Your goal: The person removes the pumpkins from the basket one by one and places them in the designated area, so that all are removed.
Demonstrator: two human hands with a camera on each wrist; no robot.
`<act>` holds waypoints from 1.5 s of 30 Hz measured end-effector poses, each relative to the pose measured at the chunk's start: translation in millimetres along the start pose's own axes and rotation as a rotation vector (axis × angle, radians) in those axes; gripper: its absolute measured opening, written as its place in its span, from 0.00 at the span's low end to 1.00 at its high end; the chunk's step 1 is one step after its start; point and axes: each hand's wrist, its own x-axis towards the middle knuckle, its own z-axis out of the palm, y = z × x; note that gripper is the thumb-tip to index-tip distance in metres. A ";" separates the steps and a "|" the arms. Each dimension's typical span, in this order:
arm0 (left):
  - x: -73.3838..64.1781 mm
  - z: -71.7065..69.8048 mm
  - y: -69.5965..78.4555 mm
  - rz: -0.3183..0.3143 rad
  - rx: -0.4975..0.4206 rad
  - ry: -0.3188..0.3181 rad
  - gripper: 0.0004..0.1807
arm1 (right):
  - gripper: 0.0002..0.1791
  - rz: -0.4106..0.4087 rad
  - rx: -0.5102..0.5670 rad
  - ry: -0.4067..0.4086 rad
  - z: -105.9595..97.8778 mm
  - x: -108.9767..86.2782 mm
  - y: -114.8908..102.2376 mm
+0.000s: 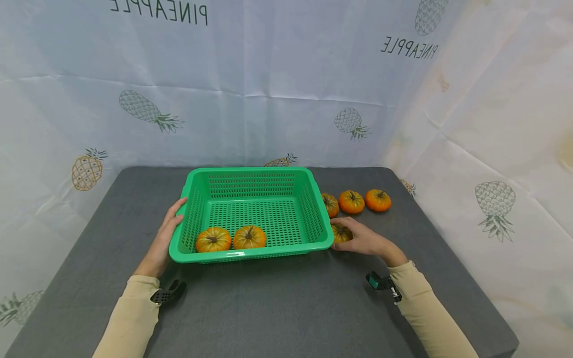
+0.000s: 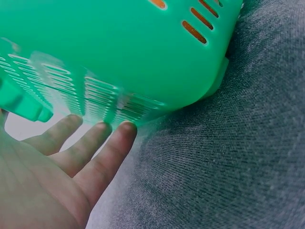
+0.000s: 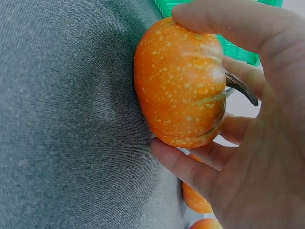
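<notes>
A green plastic basket (image 1: 250, 255) sits on the dark table with two small orange pumpkins (image 1: 249, 237) inside, along its near wall. My left hand (image 1: 163, 243) is at the basket's left side. In the left wrist view its fingers (image 2: 107, 152) reach out fairly straight, with the tips right at the slotted wall. My right hand (image 1: 362, 239) grips another small pumpkin (image 3: 183, 86) just outside the basket's right end. Thumb and fingers curve round its sides, and its brown stem points toward the palm. That pumpkin is low by the grey tabletop.
Beyond the right hand, three more pumpkins (image 1: 351, 202) stand in a row at the back right, the leftmost partly behind the basket's rim. Dark grey cloth covers the table (image 1: 277, 308). Pale pineapple-print curtains (image 1: 268, 74) hang behind it and to the sides.
</notes>
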 end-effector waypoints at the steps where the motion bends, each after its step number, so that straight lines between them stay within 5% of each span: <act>1: -0.1 -0.1 0.1 -0.001 0.000 0.000 0.31 | 0.36 -0.002 0.000 0.002 0.2 -0.2 0.0; 23: -1.3 0.4 -0.8 0.020 -0.024 -0.010 0.31 | 0.39 0.020 0.012 0.029 5.9 -3.3 -2.5; 45: -1.0 1.1 2.0 0.006 -0.023 -0.006 0.31 | 0.36 -0.074 -0.008 0.057 6.0 -4.6 -1.0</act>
